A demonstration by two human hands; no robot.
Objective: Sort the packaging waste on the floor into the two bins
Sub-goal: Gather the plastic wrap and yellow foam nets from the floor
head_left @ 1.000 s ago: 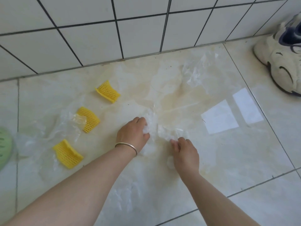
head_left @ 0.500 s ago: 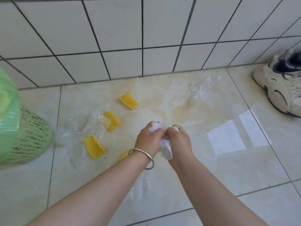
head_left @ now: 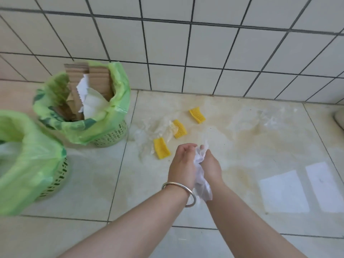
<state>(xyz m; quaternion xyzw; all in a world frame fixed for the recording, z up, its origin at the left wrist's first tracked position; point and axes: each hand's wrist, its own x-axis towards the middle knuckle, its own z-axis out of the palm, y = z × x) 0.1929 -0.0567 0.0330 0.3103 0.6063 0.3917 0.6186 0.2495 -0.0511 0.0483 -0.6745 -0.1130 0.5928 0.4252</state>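
Note:
Both hands are raised over the floor and grip one crumpled clear plastic film [head_left: 201, 175] between them, my left hand [head_left: 183, 164] with a bangle on its wrist, my right hand [head_left: 211, 167] beside it. Three yellow foam nets [head_left: 161, 150] [head_left: 179, 129] [head_left: 197, 112] lie on the tiles beyond my hands. A clear plastic sheet [head_left: 158, 130] lies among them, and another clear plastic piece [head_left: 270, 118] sits near the wall. Two green-lined bins stand at left: the far bin [head_left: 113, 133] holds cardboard and white paper, the near bin [head_left: 37, 164] shows clear plastic inside.
A white tiled wall [head_left: 186, 53] closes the far side. A pale shoe [head_left: 338, 118] shows at the right edge. Two bright light patches [head_left: 283, 190] fall on the glossy floor at right.
My hands gathered the plastic film off the floor and lifted it, bunched between them. The view swung left and up, bringing both bins into sight.

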